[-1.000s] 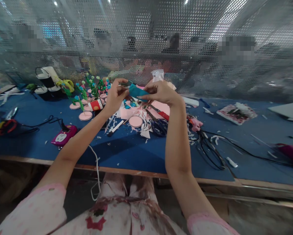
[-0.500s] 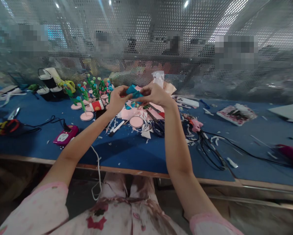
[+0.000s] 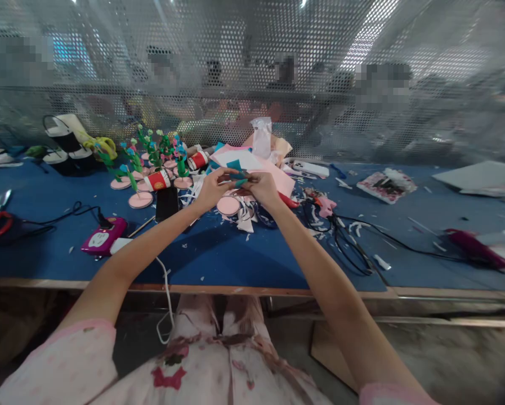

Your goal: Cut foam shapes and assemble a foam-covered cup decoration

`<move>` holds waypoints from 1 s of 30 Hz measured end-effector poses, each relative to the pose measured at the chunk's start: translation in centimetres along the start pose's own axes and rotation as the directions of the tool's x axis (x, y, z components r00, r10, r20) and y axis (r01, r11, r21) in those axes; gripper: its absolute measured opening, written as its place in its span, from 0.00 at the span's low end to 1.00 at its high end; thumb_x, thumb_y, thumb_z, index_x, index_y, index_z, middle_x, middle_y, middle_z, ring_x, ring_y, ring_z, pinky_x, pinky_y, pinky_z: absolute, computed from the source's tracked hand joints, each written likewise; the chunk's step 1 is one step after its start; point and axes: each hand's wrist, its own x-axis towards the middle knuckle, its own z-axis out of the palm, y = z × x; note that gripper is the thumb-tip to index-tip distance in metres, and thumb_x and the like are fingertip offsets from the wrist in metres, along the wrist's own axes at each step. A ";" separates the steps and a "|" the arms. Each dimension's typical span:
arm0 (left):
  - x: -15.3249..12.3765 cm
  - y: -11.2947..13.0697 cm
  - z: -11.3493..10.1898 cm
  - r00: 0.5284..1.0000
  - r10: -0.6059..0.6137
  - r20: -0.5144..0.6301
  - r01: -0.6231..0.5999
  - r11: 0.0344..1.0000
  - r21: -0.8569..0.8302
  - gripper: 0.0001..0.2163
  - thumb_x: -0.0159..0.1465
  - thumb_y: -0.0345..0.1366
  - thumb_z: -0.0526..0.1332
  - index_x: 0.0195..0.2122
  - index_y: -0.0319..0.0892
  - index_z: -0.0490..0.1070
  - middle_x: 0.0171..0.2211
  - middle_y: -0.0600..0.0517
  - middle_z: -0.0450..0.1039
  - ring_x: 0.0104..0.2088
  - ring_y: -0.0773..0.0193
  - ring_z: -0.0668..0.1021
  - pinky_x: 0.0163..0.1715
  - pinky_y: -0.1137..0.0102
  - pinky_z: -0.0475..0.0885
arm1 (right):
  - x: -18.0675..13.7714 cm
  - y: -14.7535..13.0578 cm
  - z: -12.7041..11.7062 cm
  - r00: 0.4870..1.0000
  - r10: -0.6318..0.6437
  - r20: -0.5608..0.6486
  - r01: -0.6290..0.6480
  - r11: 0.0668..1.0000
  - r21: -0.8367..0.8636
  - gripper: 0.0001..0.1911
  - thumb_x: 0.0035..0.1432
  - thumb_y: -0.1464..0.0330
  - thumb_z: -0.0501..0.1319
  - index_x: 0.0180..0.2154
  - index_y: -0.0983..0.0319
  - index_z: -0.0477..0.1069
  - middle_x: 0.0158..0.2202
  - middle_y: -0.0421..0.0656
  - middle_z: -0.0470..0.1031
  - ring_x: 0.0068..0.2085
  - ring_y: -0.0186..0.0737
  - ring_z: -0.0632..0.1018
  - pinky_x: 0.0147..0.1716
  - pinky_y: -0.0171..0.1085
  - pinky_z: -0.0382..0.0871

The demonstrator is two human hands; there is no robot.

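Observation:
A small piece of teal sheet material (image 3: 234, 165) is pinched between both my hands over the middle of the table. My left hand (image 3: 212, 189) grips its left side with closed fingers. On the right side my right hand (image 3: 261, 188) also has thumb and fingers closed on it. The fingers cover much of the piece. Just below the hands lies a round pink disc (image 3: 228, 206) among white scraps (image 3: 246, 221). Behind them is a pile of pink sheets (image 3: 280, 175) with a white sheet (image 3: 240, 158) on top.
Green flower stems on pink discs (image 3: 141, 199) stand at the left, beside red-and-white rolls (image 3: 157, 180) and a black phone (image 3: 166, 203). Nearer lies a magenta device (image 3: 105, 236) with cables. Black cords (image 3: 353, 247) and a patterned tray (image 3: 386, 185) lie at the right. A perforated screen (image 3: 311, 107) rises behind.
My hands have come lower and nearer to me with the teal piece, uncovering the pink and white sheets behind. The view has turned slightly right.

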 end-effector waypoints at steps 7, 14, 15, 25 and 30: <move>0.0 -0.2 -0.8 0.993 -0.033 -0.118 0.047 0.992 0.117 0.14 0.48 0.30 0.68 0.37 0.39 0.71 0.40 0.50 0.74 0.29 0.71 0.75 0.31 0.73 0.73 | -1.1 1.4 -3.2 0.971 -0.237 -0.025 0.202 0.872 -0.446 0.17 0.46 0.56 0.65 0.30 0.64 0.69 0.27 0.45 0.76 0.30 0.41 0.78 0.33 0.39 0.74; 1.7 0.9 -2.9 0.993 0.041 -0.109 -0.030 0.995 0.099 0.22 0.46 0.34 0.70 0.43 0.42 0.70 0.41 0.49 0.72 0.28 0.71 0.74 0.27 0.74 0.75 | -2.2 2.7 -7.7 0.999 -0.045 0.029 0.041 0.304 -0.952 0.18 0.53 0.61 0.59 0.39 0.70 0.66 0.43 0.60 0.70 0.43 0.51 0.73 0.43 0.44 0.67; 1.8 1.1 -3.2 0.994 0.047 -0.095 -0.037 0.994 0.099 0.22 0.46 0.34 0.70 0.43 0.42 0.70 0.42 0.49 0.72 0.29 0.71 0.74 0.27 0.74 0.75 | -2.3 2.7 -8.0 0.998 0.038 0.058 0.045 0.273 -0.961 0.19 0.51 0.61 0.60 0.39 0.70 0.66 0.43 0.60 0.69 0.44 0.51 0.73 0.43 0.43 0.67; 1.9 3.3 -3.7 0.997 0.032 0.075 -0.041 0.993 0.113 0.26 0.44 0.36 0.71 0.46 0.44 0.69 0.51 0.47 0.67 0.30 0.70 0.76 0.27 0.74 0.77 | -2.4 2.3 -7.8 0.959 0.282 -0.007 -0.082 0.257 -0.963 0.35 0.46 0.62 0.65 0.52 0.78 0.62 0.41 0.61 0.75 0.38 0.51 0.77 0.31 0.37 0.68; 2.0 3.2 -4.1 0.996 0.047 0.080 -0.057 0.991 0.123 0.30 0.43 0.36 0.73 0.49 0.45 0.67 0.54 0.46 0.64 0.30 0.70 0.77 0.27 0.74 0.78 | -1.9 3.4 -7.9 0.983 0.178 -0.047 -0.096 0.276 -0.956 0.19 0.56 0.63 0.57 0.42 0.72 0.72 0.41 0.61 0.76 0.40 0.51 0.78 0.32 0.36 0.65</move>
